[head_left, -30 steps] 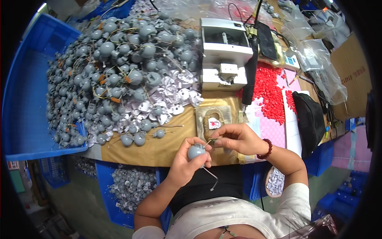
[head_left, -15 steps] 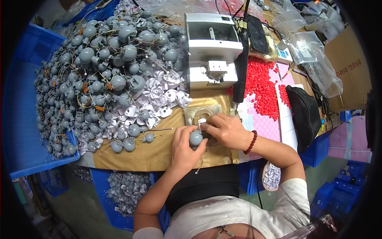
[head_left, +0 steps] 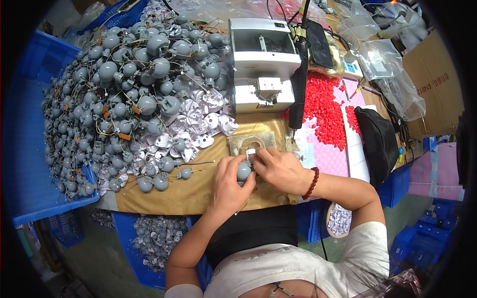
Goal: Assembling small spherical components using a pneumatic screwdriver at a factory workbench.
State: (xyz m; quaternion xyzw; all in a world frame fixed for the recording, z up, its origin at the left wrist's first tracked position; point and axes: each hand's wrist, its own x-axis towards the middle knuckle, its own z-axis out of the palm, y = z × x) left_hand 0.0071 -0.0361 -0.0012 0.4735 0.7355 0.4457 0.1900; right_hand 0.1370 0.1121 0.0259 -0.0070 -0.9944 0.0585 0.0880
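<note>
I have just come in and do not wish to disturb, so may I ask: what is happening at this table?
The person's left hand holds a grey ball, while the fingers of the right hand are at a small white piece just beside it. Both hands work at the near side of a metal plate. A large pile of similar grey balls lies to the left, a white machine stands behind the plate, and many small red pieces lie to the right.
</note>
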